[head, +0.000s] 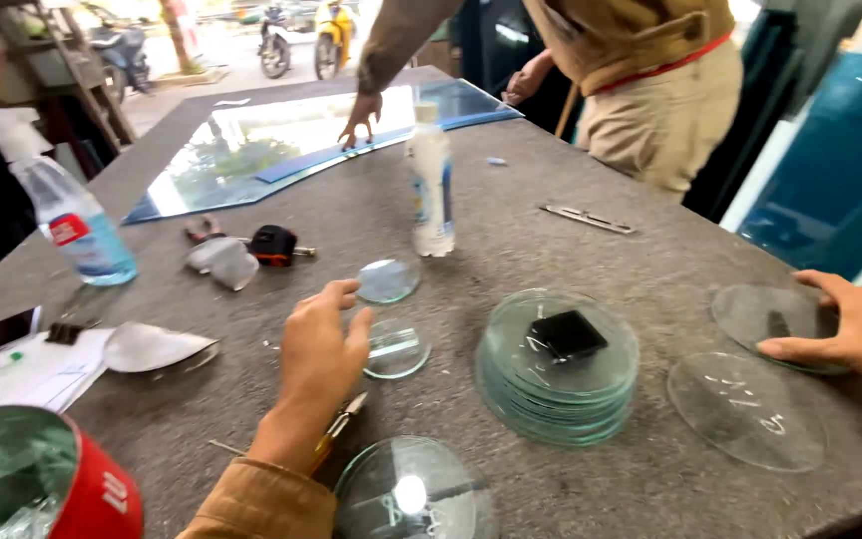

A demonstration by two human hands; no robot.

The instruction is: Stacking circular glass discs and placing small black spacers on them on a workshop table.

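My left hand (316, 354) lies open on the grey table (601, 180), fingers spread, fingertips just short of a small round glass disc (397, 349). A thin tool with a yellowish handle (343, 421) lies by my wrist. A second small disc (388, 280) sits just beyond. My right hand (850, 329) holds the right side of a larger glass disc (760, 309) flat on the table, thumb at its far edge, fingers at its near edge. Between my hands stands a stack of glass discs (556, 394) with a black square (567, 334) on top.
Another marked disc (745, 409) lies front right, a bigger one (411, 494) at the front edge. A white bottle (432, 190), spray bottle (72, 225), tape measure (273, 245), red can of glass scraps (92, 494) and papers (32, 374) stand around. A co-worker's hand (361, 120) presses a large glass pane (251, 150).
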